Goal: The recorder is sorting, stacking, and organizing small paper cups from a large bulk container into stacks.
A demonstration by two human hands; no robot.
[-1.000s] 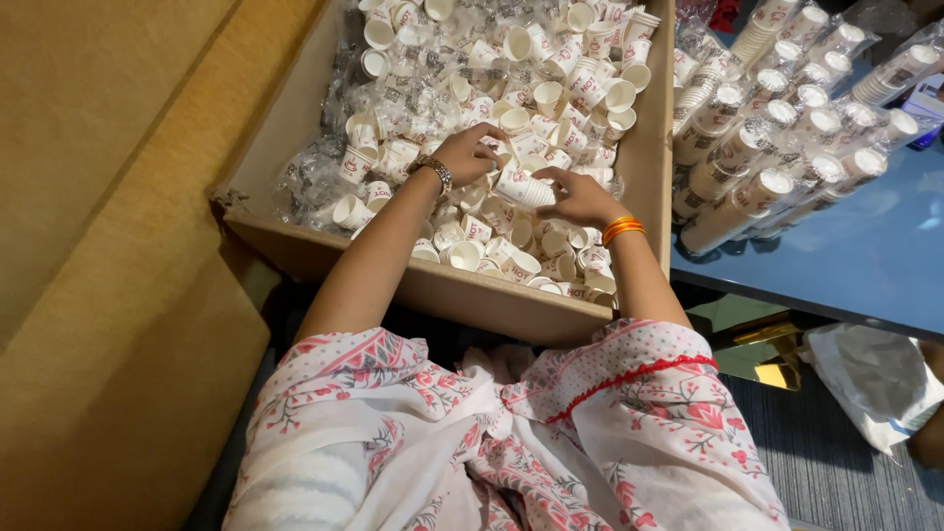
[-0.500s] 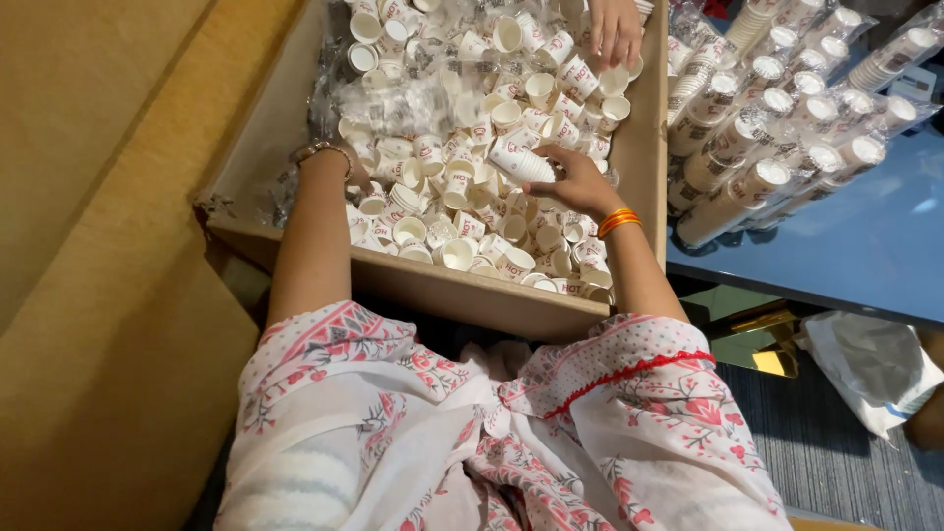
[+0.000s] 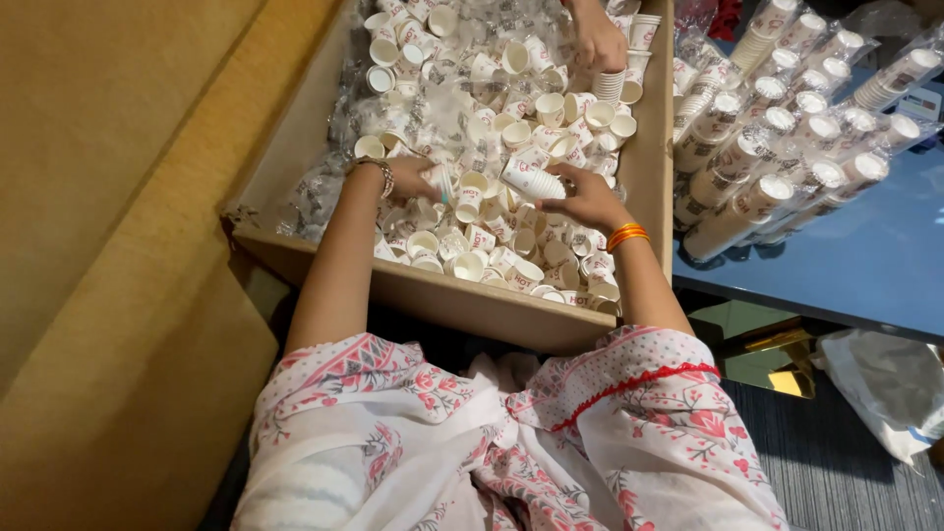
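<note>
A large cardboard box [image 3: 462,300] in front of me is full of loose small white paper cups [image 3: 492,251] with red print. My right hand [image 3: 590,202], orange bangles at the wrist, is shut on a short nested stack of cups [image 3: 531,180] held sideways just above the pile. My left hand [image 3: 408,179], with a bracelet, rests on the pile a little to the left and pinches a single paper cup [image 3: 441,183]. The two hands are a short gap apart.
Another person's hand [image 3: 598,44] reaches into the far end of the box above an upright stack of cups [image 3: 610,87]. Several plastic-wrapped sleeves of cups [image 3: 787,128] lie on a blue table [image 3: 865,265] at the right. A tan wall [image 3: 108,246] stands left.
My left hand has come back from the left side of the box toward the stack in my right hand. The other person's hand has reached further into the far end.
</note>
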